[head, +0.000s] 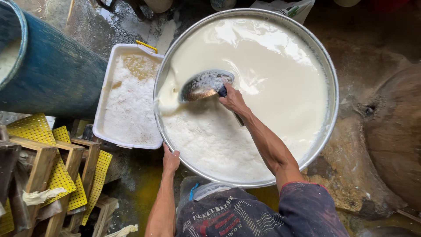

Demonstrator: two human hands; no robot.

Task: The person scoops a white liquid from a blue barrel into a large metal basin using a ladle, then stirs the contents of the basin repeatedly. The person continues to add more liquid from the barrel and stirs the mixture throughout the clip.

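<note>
So the middle and upper right of the frame is filled by a big round metal basin [332, 87], loaded with creamy white liquid [280, 74] that is smooth up top and foamy and clumpy toward the lower left. A metal ladle [204, 84] is held tilted over the left part of the basin, its scoop facing left and coated in froth, just above the liquid's surface. The right hand [232, 100] is wrapped around the ladle's dark handle, fingers closed tight on it. The left hand [170, 160] is laid on the basin's lower left rim, fingers curled over the edge and pressed together.

Just left of the basin, touching or nearly touching it, a white rectangular plastic tub [105, 98] is seen, filled with white foam [129, 109] and some yellowish liquid at its upper end. A blue barrel [57, 74] is lying tilted in the upper left, something pale inside, too little shown to tell what. Yellow perforated sheets [33, 129] and wooden frames [41, 166] are stacked at the lower left.
</note>
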